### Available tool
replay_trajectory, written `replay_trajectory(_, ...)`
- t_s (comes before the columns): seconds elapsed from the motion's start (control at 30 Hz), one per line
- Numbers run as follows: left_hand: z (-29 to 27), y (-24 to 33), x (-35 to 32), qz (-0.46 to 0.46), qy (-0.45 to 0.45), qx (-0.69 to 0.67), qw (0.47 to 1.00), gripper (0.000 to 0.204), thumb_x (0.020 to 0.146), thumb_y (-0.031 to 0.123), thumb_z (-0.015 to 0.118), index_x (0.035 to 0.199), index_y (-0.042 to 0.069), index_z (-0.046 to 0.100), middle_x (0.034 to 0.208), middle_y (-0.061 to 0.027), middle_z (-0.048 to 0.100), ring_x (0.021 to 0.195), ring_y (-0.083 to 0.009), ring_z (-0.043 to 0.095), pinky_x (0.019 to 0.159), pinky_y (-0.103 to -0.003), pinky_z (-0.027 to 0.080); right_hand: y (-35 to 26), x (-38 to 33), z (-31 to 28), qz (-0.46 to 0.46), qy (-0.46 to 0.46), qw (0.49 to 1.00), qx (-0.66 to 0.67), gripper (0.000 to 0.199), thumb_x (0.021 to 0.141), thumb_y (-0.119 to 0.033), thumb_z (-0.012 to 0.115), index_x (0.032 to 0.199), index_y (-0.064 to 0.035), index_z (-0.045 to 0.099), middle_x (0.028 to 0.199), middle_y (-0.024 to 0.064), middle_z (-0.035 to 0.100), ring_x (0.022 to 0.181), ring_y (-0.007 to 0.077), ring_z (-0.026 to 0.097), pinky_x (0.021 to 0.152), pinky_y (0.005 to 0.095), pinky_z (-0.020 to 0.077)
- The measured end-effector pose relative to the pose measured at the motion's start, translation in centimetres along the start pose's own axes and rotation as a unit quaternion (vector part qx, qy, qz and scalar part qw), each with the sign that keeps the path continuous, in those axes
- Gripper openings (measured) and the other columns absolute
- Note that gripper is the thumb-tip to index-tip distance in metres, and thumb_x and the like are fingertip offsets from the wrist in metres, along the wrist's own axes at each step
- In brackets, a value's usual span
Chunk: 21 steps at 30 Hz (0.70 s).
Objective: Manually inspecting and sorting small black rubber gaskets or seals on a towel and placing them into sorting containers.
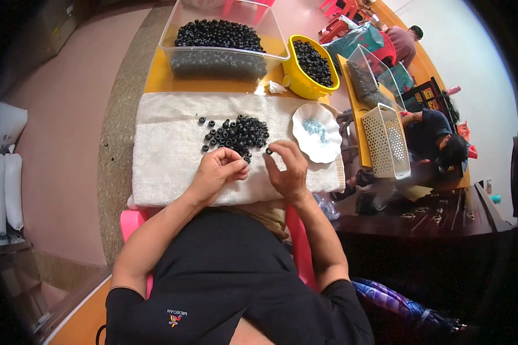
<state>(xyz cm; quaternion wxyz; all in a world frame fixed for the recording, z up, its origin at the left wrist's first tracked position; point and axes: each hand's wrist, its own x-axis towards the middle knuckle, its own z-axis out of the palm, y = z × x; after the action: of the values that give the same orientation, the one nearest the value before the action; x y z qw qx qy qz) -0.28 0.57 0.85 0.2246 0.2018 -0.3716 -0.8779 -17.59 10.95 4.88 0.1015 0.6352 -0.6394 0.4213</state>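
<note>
A pile of small black rings (239,133) lies on a white towel (167,144) spread over a yellow table. My left hand (217,171) rests on the towel just below the pile, fingers curled; whether it pinches something is not clear. My right hand (288,168) pinches one small black ring (269,151) between thumb and forefinger, just right of the pile. To the right of that hand, a white scalloped dish (317,133) holds small bluish pieces.
A clear plastic tub (224,40) and a yellow bowl (311,64), both filled with black rings, stand at the table's far side. At the right sit a white perforated basket (387,141), another clear bin and a second table, where a person works.
</note>
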Motion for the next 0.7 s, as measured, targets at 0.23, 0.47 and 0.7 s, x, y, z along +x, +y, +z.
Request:
replay_trajectory(0.23, -0.1, 0.1, 0.0, -0.007, -0.006, 0.003, 1.0, 0.01, 0.092, 0.007, 0.064, 0.097, 0.002, 0.057, 0.09, -0.0085, 0.066, 0.083, -0.0152, 0.066, 0.078, -0.031, 0.058, 5.7, 4.8, -2.4, 0.032, 0.038, 0.998, -0.049, 0.022, 0.078, -0.001, 0.072, 0.098, -0.0015, 0.064, 0.095, 0.0143, 0.065, 0.079, 0.0267, 0.067, 0.071, 0.0334, 0.0543)
replay_trajectory(0.47, -0.3, -0.2, -0.3, -0.012, -0.004, -0.002, 1.0, 0.009, 0.093, 0.007, 0.064, 0.097, 0.002, 0.058, 0.09, -0.0088, 0.067, 0.082, -0.0149, 0.067, 0.078, -0.03, 0.058, 9.5, 10.1, -5.2, 0.031, 0.051, 0.992, -0.115, 0.02, 0.083, -0.007, 0.073, 0.101, -0.0005, 0.066, 0.092, 0.0121, 0.066, 0.069, 0.0183, 0.068, 0.062, 0.0277, 0.0549)
replay_trajectory(0.7, -0.1, -0.2, -0.1, -0.016, -0.008, -0.009, 1.0, 0.009, 0.093, 0.007, 0.064, 0.098, 0.002, 0.058, 0.091, -0.0083, 0.067, 0.082, -0.0152, 0.067, 0.078, -0.03, 0.058, 14.5, 14.9, -6.0, 0.043, 0.162, 0.968, -0.187, 0.024, 0.085, -0.016, 0.074, 0.103, -0.0019, 0.069, 0.09, 0.0119, 0.072, 0.07, 0.0208, 0.07, 0.064, 0.0305, 0.0545)
